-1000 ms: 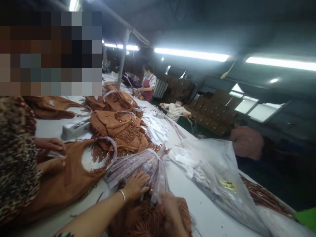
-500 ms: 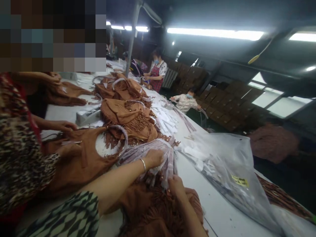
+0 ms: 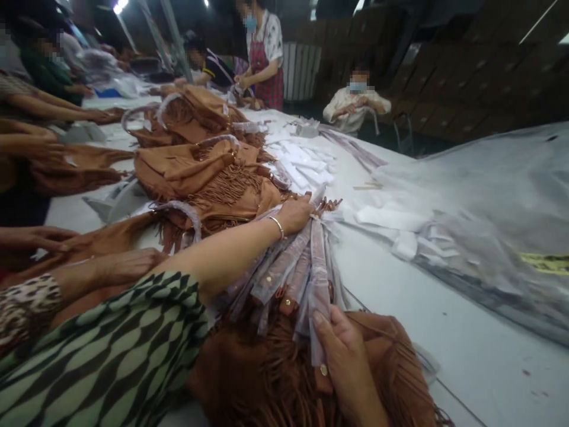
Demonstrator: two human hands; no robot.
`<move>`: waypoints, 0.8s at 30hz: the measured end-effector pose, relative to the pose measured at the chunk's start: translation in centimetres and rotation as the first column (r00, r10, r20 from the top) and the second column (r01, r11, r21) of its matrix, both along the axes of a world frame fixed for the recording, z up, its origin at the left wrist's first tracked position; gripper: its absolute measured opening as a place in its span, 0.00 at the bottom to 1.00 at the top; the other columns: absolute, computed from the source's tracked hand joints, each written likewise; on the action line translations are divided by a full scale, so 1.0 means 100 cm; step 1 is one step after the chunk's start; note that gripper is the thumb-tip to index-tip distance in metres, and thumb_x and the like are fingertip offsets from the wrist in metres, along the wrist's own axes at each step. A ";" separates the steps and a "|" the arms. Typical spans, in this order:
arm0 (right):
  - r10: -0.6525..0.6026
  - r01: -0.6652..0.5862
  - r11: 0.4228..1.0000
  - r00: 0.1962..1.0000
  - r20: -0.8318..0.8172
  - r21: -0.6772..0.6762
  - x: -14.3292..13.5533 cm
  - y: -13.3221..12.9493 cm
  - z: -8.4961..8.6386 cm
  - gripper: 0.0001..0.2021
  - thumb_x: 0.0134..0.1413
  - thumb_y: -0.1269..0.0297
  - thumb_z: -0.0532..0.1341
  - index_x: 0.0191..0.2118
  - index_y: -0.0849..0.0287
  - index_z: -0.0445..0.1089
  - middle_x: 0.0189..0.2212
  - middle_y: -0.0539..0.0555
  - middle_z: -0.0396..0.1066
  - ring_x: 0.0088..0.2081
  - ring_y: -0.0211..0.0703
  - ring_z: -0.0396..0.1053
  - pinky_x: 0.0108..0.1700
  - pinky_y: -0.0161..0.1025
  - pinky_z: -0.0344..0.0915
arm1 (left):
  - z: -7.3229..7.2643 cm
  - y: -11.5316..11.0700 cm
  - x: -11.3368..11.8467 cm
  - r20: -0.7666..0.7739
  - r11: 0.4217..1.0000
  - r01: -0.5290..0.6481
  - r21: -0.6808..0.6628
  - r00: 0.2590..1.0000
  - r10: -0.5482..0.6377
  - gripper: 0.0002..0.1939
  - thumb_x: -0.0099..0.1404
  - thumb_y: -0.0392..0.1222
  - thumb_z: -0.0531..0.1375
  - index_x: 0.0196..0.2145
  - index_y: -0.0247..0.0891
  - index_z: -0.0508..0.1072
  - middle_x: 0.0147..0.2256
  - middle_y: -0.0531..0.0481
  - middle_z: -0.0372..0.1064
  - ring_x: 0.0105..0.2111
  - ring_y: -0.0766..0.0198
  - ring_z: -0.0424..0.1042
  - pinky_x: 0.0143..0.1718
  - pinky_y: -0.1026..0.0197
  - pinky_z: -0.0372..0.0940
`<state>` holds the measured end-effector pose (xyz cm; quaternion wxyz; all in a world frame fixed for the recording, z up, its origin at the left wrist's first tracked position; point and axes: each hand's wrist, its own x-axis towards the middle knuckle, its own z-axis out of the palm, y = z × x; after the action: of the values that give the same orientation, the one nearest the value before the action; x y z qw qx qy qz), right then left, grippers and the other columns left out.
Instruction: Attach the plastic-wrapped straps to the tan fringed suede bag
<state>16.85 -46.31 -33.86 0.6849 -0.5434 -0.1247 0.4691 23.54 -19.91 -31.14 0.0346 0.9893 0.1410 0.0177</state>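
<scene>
My left hand [image 3: 296,214], with a silver bracelet at the wrist, is closed at the tied end of a bundle of brown straps [image 3: 284,267] wrapped in clear plastic. Its fingertips are partly hidden. Lower down, my right hand [image 3: 344,344] pinches one plastic-wrapped strap [image 3: 319,279] near its free end, where a gold stud shows. Beneath the bundle lies a brown fringed suede bag [image 3: 249,367]. Beyond my left forearm, more brown fringed bags [image 3: 178,172] with plastic-wrapped handles are piled on the white table [image 3: 382,308].
At my left, a co-worker's hand [image 3: 128,265] with a leopard-print cuff rests on brown material. White strips [image 3: 306,166] lie mid-table. A large clear plastic bag [image 3: 498,196] spreads at right. Other people work farther off, including a person in a red checked apron [image 3: 267,65].
The view has tilted down and come closer to the bundle. My left hand has shifted up to its tied end. My right hand now draws one strap toward me, apart from the others.
</scene>
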 end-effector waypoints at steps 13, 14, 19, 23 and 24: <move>0.377 -0.394 0.910 0.916 0.133 0.130 0.005 -0.033 0.007 0.19 0.54 0.55 0.60 0.50 0.54 0.71 0.39 0.52 0.74 0.40 0.43 0.69 0.44 0.38 0.64 | 0.013 0.008 0.033 0.251 0.935 -0.076 -0.346 0.953 0.170 0.04 0.51 0.27 0.60 0.27 0.32 0.70 0.26 0.47 0.69 0.33 0.61 0.70 0.40 0.61 0.62; 0.345 -0.350 0.924 0.937 0.060 0.152 0.006 -0.036 0.006 0.20 0.53 0.54 0.61 0.51 0.54 0.71 0.38 0.52 0.74 0.38 0.43 0.70 0.41 0.38 0.65 | 0.015 0.004 0.028 0.316 0.920 -0.092 -0.380 0.922 0.222 0.04 0.53 0.28 0.60 0.28 0.32 0.70 0.27 0.49 0.69 0.32 0.64 0.69 0.39 0.63 0.62; 0.239 -0.198 0.957 0.953 -0.187 0.211 0.009 -0.044 -0.003 0.18 0.48 0.58 0.65 0.47 0.52 0.73 0.33 0.52 0.76 0.34 0.41 0.72 0.40 0.38 0.67 | 0.054 -0.057 -0.066 0.648 0.843 -0.153 -0.517 0.573 0.501 0.08 0.67 0.38 0.48 0.39 0.33 0.64 0.29 0.51 0.65 0.24 0.71 0.65 0.27 0.67 0.63; 0.175 -0.117 0.964 0.956 -0.237 0.239 0.009 -0.034 -0.007 0.16 0.46 0.60 0.67 0.43 0.52 0.74 0.33 0.54 0.77 0.33 0.43 0.73 0.40 0.41 0.69 | 0.071 -0.138 -0.209 0.636 0.718 -0.030 -0.696 0.438 0.635 0.09 0.64 0.46 0.56 0.34 0.37 0.67 0.22 0.54 0.64 0.22 0.68 0.65 0.25 0.67 0.61; 0.165 -0.106 0.962 0.961 -0.222 0.252 0.008 -0.029 -0.003 0.15 0.45 0.60 0.67 0.42 0.53 0.75 0.32 0.54 0.77 0.32 0.44 0.73 0.38 0.41 0.69 | 0.069 -0.155 -0.244 0.513 0.636 -0.049 -0.770 0.546 0.663 0.11 0.63 0.49 0.56 0.33 0.38 0.69 0.22 0.54 0.64 0.21 0.69 0.64 0.22 0.68 0.59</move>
<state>17.68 -49.23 -34.13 0.7212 -0.3864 -0.1330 0.5594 -0.85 -35.37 -24.23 0.4433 0.7402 0.3246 0.3876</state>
